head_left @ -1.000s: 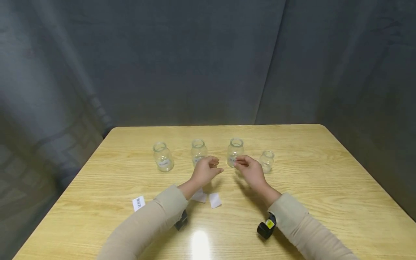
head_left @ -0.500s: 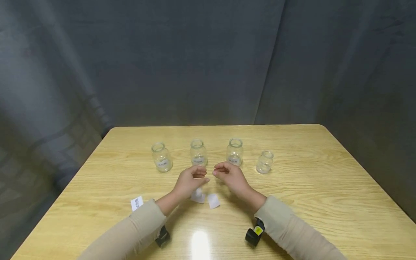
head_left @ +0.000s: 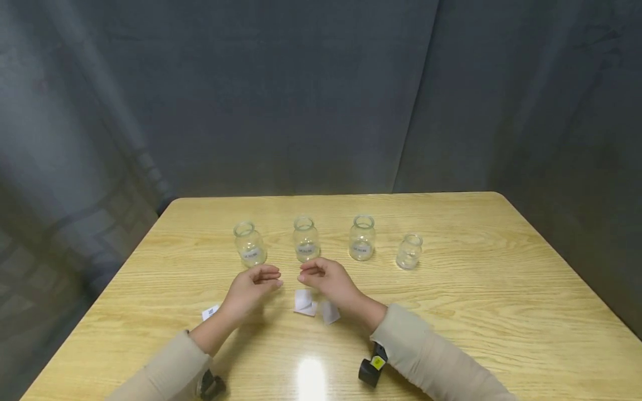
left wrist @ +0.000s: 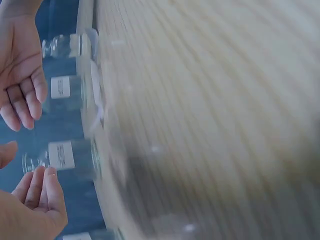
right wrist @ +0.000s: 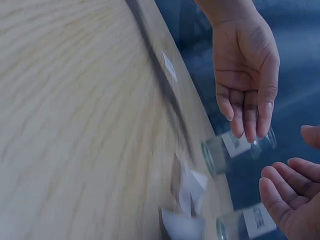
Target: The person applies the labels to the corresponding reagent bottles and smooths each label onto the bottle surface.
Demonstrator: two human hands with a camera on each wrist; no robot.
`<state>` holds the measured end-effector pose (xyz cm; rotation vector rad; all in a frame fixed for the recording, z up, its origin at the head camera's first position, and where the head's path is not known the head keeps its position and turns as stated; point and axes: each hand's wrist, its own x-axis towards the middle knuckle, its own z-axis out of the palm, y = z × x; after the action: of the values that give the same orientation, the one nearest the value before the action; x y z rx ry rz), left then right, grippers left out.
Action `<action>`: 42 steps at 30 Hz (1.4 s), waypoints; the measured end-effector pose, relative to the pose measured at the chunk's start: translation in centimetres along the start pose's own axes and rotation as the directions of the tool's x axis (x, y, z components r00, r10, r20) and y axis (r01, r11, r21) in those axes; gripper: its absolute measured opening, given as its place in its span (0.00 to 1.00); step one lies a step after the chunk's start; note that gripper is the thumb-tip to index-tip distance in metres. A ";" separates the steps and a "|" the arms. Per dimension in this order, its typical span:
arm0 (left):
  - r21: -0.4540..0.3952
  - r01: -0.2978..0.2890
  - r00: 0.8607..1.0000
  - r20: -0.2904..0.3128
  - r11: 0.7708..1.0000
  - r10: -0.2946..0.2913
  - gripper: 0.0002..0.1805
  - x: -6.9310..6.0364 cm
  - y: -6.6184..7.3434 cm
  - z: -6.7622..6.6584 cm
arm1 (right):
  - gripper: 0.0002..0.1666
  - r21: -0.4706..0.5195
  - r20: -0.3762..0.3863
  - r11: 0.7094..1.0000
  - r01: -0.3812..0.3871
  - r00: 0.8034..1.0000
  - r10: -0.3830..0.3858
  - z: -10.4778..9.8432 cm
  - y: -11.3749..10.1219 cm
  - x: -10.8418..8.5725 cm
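My left hand (head_left: 253, 289) hovers over the table in front of the leftmost glass jar (head_left: 249, 248), fingers loosely bent and nothing between them. To its right my right hand (head_left: 331, 281), likewise holding nothing, hangs in front of the second jar (head_left: 306, 240) and above the paper scraps (head_left: 304, 302). The right wrist view shows the left palm (right wrist: 247, 65) bare, and the left wrist view shows the right palm (left wrist: 22, 60) bare too. A third jar (head_left: 362, 239) carries a printed white label like the first two. On the smaller jar (head_left: 409, 253) at the right no label shows.
A printed label (head_left: 209, 312) lies left of the left forearm, partly covered by it. Another pale paper scrap (head_left: 330, 313) is under the right wrist. The wooden table (head_left: 476, 312) ends at a grey curtain (head_left: 311, 100) behind the jars.
Both hands have moved left and nearer the person, away from the third jar. That jar's label, earlier partly behind the right fingers, now shows on its front. The paper scraps stay put.
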<state>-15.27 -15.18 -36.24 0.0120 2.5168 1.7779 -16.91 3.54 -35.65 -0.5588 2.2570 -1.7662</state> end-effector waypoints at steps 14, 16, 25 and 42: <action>0.143 0.069 0.997 -0.037 0.987 -0.064 0.22 -2.9 -2.2 -6.1 | 0.18 -0.016 0.133 0.999 -0.031 0.991 0.033 4.6 0.0 1.2; 0.173 0.075 0.997 -0.045 0.982 -0.068 0.22 -3.3 -2.7 -6.7 | 0.19 -0.010 0.159 1.000 -0.025 0.987 0.026 5.1 0.2 1.2; 0.298 0.120 0.992 -0.071 0.947 -0.103 0.23 -4.7 -4.1 -8.8 | 0.18 -0.051 0.251 0.998 -0.021 0.967 0.034 7.3 1.0 1.8; 0.436 0.139 0.990 -0.094 0.889 -0.109 0.27 -4.3 -6.2 -9.7 | 0.14 -0.188 0.224 0.982 -0.026 0.972 0.069 11.5 0.8 3.3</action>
<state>-11.35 -26.56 -38.70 -0.1859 2.8376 1.1457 -15.46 -7.83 -39.12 -0.6986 2.2617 -1.3981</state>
